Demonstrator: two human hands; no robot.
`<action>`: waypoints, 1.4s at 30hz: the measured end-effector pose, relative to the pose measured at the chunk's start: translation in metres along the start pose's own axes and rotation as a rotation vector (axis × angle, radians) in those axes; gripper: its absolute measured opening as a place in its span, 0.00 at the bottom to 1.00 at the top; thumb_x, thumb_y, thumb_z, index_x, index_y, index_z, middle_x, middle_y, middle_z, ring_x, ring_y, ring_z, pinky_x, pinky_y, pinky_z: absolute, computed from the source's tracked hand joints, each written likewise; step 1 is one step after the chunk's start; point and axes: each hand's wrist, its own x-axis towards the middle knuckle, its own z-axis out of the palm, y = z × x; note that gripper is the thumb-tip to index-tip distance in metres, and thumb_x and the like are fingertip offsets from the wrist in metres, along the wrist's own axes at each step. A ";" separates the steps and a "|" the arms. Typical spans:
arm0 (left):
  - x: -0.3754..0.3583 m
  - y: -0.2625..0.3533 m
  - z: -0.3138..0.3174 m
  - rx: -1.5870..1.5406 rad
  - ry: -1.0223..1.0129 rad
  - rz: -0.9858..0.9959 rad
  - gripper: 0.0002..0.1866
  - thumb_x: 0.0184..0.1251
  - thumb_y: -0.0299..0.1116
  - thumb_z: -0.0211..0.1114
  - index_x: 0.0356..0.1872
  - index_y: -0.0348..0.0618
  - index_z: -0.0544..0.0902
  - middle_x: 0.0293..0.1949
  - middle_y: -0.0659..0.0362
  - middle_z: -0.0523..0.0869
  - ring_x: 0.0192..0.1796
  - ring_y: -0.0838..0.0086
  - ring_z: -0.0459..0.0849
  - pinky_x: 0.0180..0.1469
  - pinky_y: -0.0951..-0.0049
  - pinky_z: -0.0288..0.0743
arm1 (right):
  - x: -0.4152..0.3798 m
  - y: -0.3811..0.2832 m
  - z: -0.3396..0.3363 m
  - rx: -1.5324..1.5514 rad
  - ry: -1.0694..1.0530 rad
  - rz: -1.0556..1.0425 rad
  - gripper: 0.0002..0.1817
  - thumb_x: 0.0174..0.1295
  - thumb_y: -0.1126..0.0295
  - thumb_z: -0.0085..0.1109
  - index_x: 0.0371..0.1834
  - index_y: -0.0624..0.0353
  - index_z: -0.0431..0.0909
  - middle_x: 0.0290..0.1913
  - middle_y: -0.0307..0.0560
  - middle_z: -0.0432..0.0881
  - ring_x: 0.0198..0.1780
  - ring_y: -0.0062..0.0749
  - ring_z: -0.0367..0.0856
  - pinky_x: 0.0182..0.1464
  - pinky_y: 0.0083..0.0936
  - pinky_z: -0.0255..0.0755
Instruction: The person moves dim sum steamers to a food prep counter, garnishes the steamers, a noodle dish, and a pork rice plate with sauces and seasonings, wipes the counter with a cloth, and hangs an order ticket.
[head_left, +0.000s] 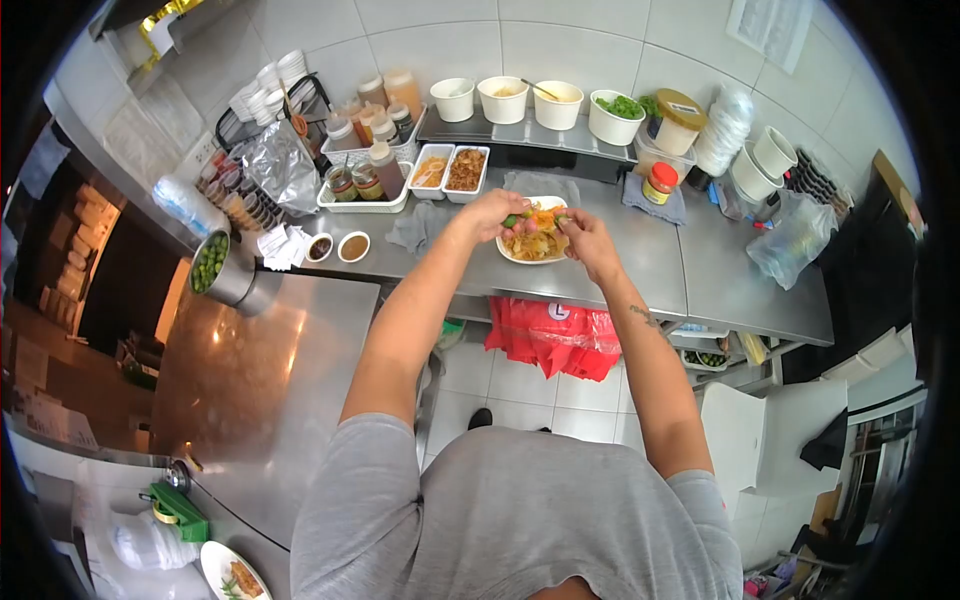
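Observation:
Both my hands are over a white oval plate [528, 262] of noodles [536, 244] with shredded orange topping. My left hand [488, 215] is closed at the plate's left side, its fingertips around a small green lime [513, 219]. Opposite it, my right hand [590, 243] pinches at the plate's right rim; a small greenish bit shows at its fingertips, too small to name. Behind the plate lies a folded grey cloth [541, 187], and another cloth [415, 230] is to its left.
Tubs of ingredients [557, 105] line a raised shelf at the back. Sauce bottles [385, 168], topping trays [466, 170] and dipping bowls [353, 246] stand left. A red-lidded jar [660, 183] sits right. Green limes fill a metal container [238, 277]. Red bags [553, 335] hang below the counter.

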 end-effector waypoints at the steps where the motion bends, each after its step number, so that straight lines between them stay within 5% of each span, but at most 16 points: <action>1: 0.000 -0.001 -0.002 -0.039 0.011 -0.016 0.10 0.67 0.37 0.54 0.40 0.41 0.74 0.29 0.54 0.83 0.22 0.81 0.73 0.21 0.82 0.65 | 0.004 0.001 0.001 -0.020 0.003 -0.004 0.12 0.65 0.68 0.47 0.47 0.63 0.73 0.29 0.40 0.76 0.17 0.15 0.60 0.20 0.14 0.57; 11: 0.006 -0.005 -0.006 -0.095 0.192 0.028 0.11 0.67 0.41 0.54 0.34 0.44 0.72 0.24 0.61 0.74 0.23 0.77 0.73 0.22 0.78 0.67 | 0.026 0.018 0.002 0.234 -0.107 0.123 0.14 0.65 0.64 0.49 0.49 0.59 0.74 0.34 0.41 0.79 0.24 0.16 0.68 0.22 0.14 0.62; 17: -0.088 0.014 -0.093 -0.075 0.361 0.116 0.08 0.63 0.38 0.57 0.35 0.45 0.73 0.25 0.62 0.76 0.25 0.77 0.74 0.24 0.76 0.68 | 0.015 0.002 0.012 0.050 -0.077 0.060 0.14 0.64 0.66 0.50 0.50 0.57 0.73 0.35 0.40 0.78 0.24 0.14 0.67 0.21 0.12 0.59; 20: -0.167 0.017 -0.183 0.209 0.851 0.103 0.13 0.60 0.40 0.56 0.40 0.44 0.76 0.27 0.62 0.78 0.26 0.75 0.77 0.22 0.72 0.72 | 0.014 0.001 0.012 -0.060 -0.032 0.065 0.14 0.63 0.67 0.50 0.50 0.55 0.73 0.34 0.39 0.78 0.27 0.14 0.69 0.21 0.12 0.58; 22: -0.219 -0.019 -0.319 0.618 1.105 0.065 0.14 0.63 0.41 0.50 0.37 0.43 0.77 0.26 0.61 0.78 0.26 0.75 0.75 0.27 0.74 0.70 | 0.018 0.002 0.018 -0.087 0.011 0.048 0.14 0.63 0.66 0.51 0.50 0.56 0.73 0.32 0.39 0.76 0.21 0.13 0.63 0.19 0.12 0.56; 24: -0.279 0.007 -0.312 0.938 1.563 0.201 0.14 0.59 0.34 0.49 0.35 0.33 0.78 0.28 0.43 0.81 0.34 0.48 0.80 0.37 0.55 0.73 | 0.016 0.000 0.021 -0.138 0.057 0.036 0.14 0.62 0.66 0.52 0.49 0.57 0.73 0.30 0.40 0.76 0.21 0.15 0.64 0.20 0.13 0.58; 25: -0.299 -0.004 -0.376 0.932 1.710 0.022 0.15 0.58 0.36 0.50 0.34 0.33 0.78 0.30 0.41 0.81 0.38 0.46 0.79 0.40 0.52 0.72 | 0.015 -0.004 0.026 -0.172 0.076 0.033 0.13 0.62 0.67 0.52 0.48 0.58 0.74 0.30 0.40 0.76 0.25 0.16 0.68 0.22 0.14 0.60; 26: -0.322 -0.013 -0.415 0.952 1.743 0.018 0.17 0.58 0.38 0.51 0.36 0.32 0.77 0.34 0.38 0.81 0.42 0.46 0.79 0.41 0.52 0.72 | 0.015 -0.005 0.027 -0.205 0.098 0.027 0.12 0.61 0.68 0.53 0.46 0.59 0.75 0.30 0.41 0.77 0.29 0.18 0.72 0.23 0.16 0.63; 27: -0.344 -0.036 -0.464 1.074 1.681 0.298 0.16 0.58 0.37 0.51 0.40 0.34 0.77 0.38 0.39 0.81 0.43 0.46 0.79 0.43 0.53 0.72 | 0.018 0.002 0.024 -0.312 0.124 -0.049 0.12 0.60 0.68 0.53 0.46 0.60 0.75 0.30 0.42 0.77 0.30 0.20 0.73 0.26 0.18 0.65; 29: -0.369 -0.037 -0.477 1.072 1.741 -0.103 0.16 0.56 0.36 0.53 0.45 0.44 0.76 0.42 0.46 0.82 0.46 0.50 0.79 0.48 0.54 0.69 | 0.029 0.020 0.023 -0.536 0.164 -0.201 0.12 0.59 0.69 0.54 0.45 0.62 0.76 0.30 0.44 0.77 0.31 0.25 0.75 0.30 0.22 0.69; 31: -0.362 0.006 -0.388 0.980 1.913 -0.355 0.13 0.54 0.34 0.56 0.41 0.45 0.76 0.39 0.50 0.83 0.45 0.55 0.80 0.44 0.59 0.70 | 0.030 0.025 0.027 -0.702 0.217 -0.258 0.11 0.56 0.71 0.56 0.42 0.64 0.75 0.32 0.54 0.79 0.34 0.42 0.79 0.38 0.32 0.72; 33: -0.350 -0.008 -0.420 1.074 1.926 0.070 0.10 0.51 0.29 0.58 0.37 0.43 0.75 0.33 0.54 0.83 0.38 0.63 0.81 0.39 0.67 0.72 | 0.034 0.034 0.029 -0.863 0.239 -0.340 0.10 0.55 0.73 0.57 0.40 0.64 0.74 0.34 0.59 0.79 0.37 0.50 0.79 0.39 0.36 0.72; 36: -0.273 -0.012 -0.371 0.411 1.351 0.519 0.11 0.51 0.24 0.58 0.38 0.41 0.75 0.29 0.59 0.79 0.28 0.76 0.75 0.31 0.76 0.71 | 0.030 0.033 0.032 -0.952 0.253 -0.433 0.10 0.52 0.75 0.58 0.37 0.64 0.73 0.34 0.60 0.78 0.36 0.55 0.77 0.38 0.40 0.71; 39: -0.174 0.004 -0.240 0.292 0.760 0.582 0.12 0.51 0.21 0.60 0.39 0.42 0.77 0.34 0.60 0.79 0.35 0.75 0.77 0.41 0.76 0.73 | 0.029 0.035 0.032 -1.044 0.246 -0.431 0.10 0.51 0.75 0.57 0.37 0.63 0.72 0.33 0.59 0.77 0.36 0.55 0.77 0.37 0.42 0.70; 40: -0.129 -0.004 -0.213 0.667 0.676 0.727 0.12 0.51 0.21 0.60 0.38 0.42 0.77 0.36 0.59 0.79 0.40 0.73 0.78 0.43 0.74 0.73 | 0.028 0.035 0.032 -1.046 0.246 -0.433 0.10 0.51 0.75 0.57 0.37 0.64 0.72 0.34 0.59 0.77 0.36 0.55 0.77 0.37 0.42 0.70; 42: -0.085 0.005 -0.125 0.791 0.433 0.590 0.13 0.49 0.19 0.59 0.39 0.39 0.77 0.39 0.55 0.79 0.46 0.69 0.78 0.47 0.71 0.72 | 0.027 0.033 0.031 -1.048 0.253 -0.432 0.10 0.51 0.75 0.58 0.36 0.64 0.72 0.34 0.59 0.77 0.36 0.56 0.76 0.38 0.42 0.70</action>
